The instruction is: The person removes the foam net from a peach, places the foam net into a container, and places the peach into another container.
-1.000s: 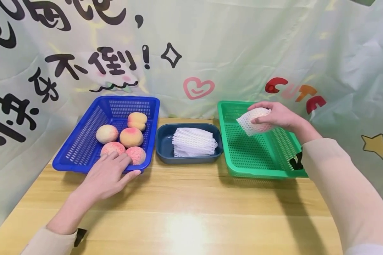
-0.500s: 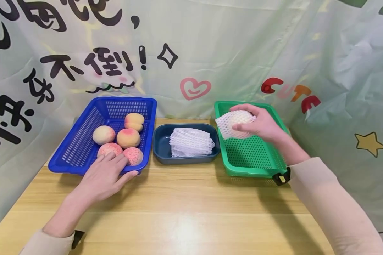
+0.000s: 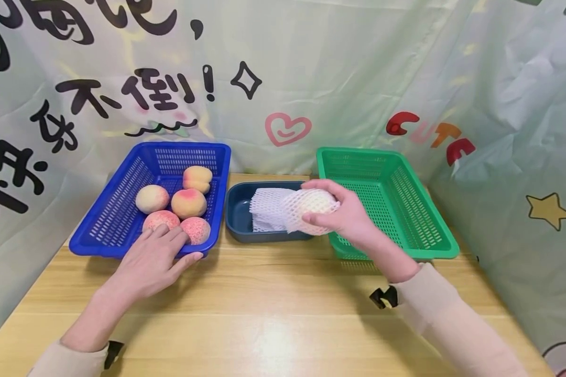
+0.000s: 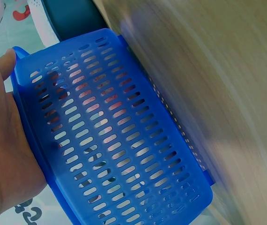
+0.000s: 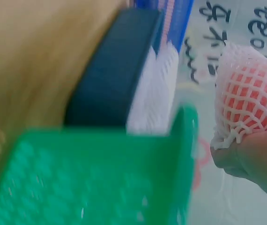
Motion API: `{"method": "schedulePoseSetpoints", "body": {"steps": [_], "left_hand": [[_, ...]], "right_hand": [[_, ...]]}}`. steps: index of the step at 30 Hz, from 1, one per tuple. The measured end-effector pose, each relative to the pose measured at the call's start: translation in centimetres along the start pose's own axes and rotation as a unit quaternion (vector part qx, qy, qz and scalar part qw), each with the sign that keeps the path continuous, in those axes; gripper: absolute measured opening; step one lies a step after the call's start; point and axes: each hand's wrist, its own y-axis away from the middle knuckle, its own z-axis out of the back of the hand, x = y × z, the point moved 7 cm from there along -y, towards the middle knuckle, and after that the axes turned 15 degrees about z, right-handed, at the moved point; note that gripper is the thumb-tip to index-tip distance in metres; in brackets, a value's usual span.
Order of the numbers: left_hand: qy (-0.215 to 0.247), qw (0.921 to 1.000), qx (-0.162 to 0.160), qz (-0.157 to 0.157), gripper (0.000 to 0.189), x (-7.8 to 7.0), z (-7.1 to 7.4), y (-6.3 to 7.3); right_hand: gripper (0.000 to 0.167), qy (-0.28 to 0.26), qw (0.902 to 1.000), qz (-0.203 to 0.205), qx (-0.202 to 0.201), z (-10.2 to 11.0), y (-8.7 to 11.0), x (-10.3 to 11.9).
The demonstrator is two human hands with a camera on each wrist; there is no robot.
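In the head view, my right hand (image 3: 354, 217) holds a peach in a white foam net (image 3: 313, 209) over the right end of a dark blue box (image 3: 238, 212). The right wrist view shows pink fruit (image 5: 253, 96) through the mesh, its loose end pointing away from the thumb. Flat white foam nets (image 3: 266, 209) lie in the box, partly covered by the held peach. My left hand (image 3: 153, 256) rests over the near rim of a blue basket (image 3: 115, 196), fingertips at a pink peach (image 3: 162, 219), thumb spread along the rim. Several bare peaches (image 3: 188, 204) sit inside.
A green basket (image 3: 426, 209) stands right of the dark blue box, with the right hand reaching past its near left corner. All three containers stand in a row on a wooden table (image 3: 245, 314). A printed cloth (image 3: 358, 68) hangs behind them.
My right hand has carried the netted peach leftward, from over the green basket to over the dark blue box. My left hand stays at the blue basket's rim.
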Motion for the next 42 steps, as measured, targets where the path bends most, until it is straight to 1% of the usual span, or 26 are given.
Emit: {"method": "schedulePoseSetpoints", "body": {"steps": [3,8,12,17,23,30,34,37,42], "left_hand": [[-0.002,1.0000,0.000,-0.001,0.034,0.0,0.1,0.0],[-0.003,1.0000,0.002,-0.001,0.034,-0.1,0.1,-0.1],[-0.004,1.0000,0.002,-0.002,0.034,-0.1,0.1,-0.1],[-0.003,1.0000,0.003,-0.001,0.034,0.0,0.1,-0.1],[-0.002,1.0000,0.005,0.000,0.034,0.0,0.0,-0.1],[-0.001,1.0000,0.006,0.000,0.033,0.1,0.0,-0.1],[-0.001,1.0000,0.004,-0.001,0.033,0.0,0.0,-0.1],[-0.002,1.0000,0.003,-0.001,0.033,0.0,0.0,-0.1],[-0.003,1.0000,0.002,-0.001,0.034,0.1,0.0,-0.1]], "right_hand": [[0.059,-0.031,0.9995,-0.003,-0.003,-1.8,0.7,-0.3],[0.060,-0.049,0.9987,-0.008,0.012,-4.6,1.8,-1.3],[0.060,-0.041,0.9979,-0.014,0.048,-6.5,2.4,-2.5],[0.061,-0.019,0.9948,-0.024,0.097,-8.2,2.9,-3.8],[0.059,0.036,0.9857,-0.031,0.162,-9.2,3.2,-5.2],[0.057,0.091,0.9722,-0.006,0.215,-9.7,3.5,-6.3],[0.061,0.101,0.9680,0.009,0.230,-9.6,3.6,-6.4],[0.067,0.095,0.9671,0.024,0.235,-9.5,3.7,-6.2],[0.078,0.103,0.9615,0.047,0.250,-9.5,3.8,-6.1]]}}
